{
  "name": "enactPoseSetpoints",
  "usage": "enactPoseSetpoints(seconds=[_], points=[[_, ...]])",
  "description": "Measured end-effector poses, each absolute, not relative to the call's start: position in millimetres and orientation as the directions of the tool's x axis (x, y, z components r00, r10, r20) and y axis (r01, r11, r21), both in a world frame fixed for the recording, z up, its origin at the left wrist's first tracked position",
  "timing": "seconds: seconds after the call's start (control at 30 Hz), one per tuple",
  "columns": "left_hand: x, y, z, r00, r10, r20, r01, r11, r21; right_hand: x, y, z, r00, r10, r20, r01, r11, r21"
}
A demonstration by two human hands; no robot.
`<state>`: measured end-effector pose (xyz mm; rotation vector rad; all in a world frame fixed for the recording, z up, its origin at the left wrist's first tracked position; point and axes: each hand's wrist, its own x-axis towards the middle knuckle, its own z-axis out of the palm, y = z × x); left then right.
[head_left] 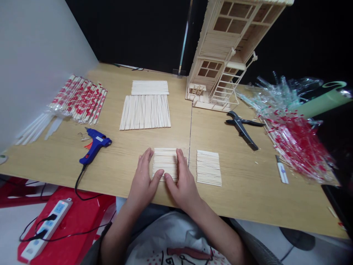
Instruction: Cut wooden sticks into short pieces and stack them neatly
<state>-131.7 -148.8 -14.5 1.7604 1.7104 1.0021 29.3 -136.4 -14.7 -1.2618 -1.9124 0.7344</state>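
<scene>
A small flat panel of pale wooden sticks (164, 162) lies near the table's front edge. My left hand (143, 180) presses against its left side and my right hand (182, 182) against its right side, thumbs meeting at the panel's near edge. A second small stick panel (209, 167) lies just to the right, untouched. Farther back rest a larger panel of upright sticks (145, 112) and a smaller one (149, 87) behind it. A tall stick-built house model (220, 59) stands at the back.
A blue glue gun (95, 145) lies at left, its cord running to a power strip (46, 228) on a red stool. Wrapped chopsticks (79, 97) lie at far left. Black cutters (242, 127), a small knife (281, 170) and a heap of empty wrappers (292, 136) lie at right.
</scene>
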Motion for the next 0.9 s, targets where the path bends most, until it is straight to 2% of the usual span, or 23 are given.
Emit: enactPoseSetpoints(seconds=[0.4,0.9], points=[[-131.6,-144.6,-19.5,-0.072,0.979,0.193,0.614,-0.109,0.782,28.1,-131.7,-14.3,-0.263,0.93,0.257,0.52,0.36,-0.774],[-131.9,-136.5,-22.7,-0.073,0.986,0.152,0.602,-0.078,0.795,22.2,-124.9,-18.8,-0.231,0.936,0.265,0.526,0.349,-0.776]])
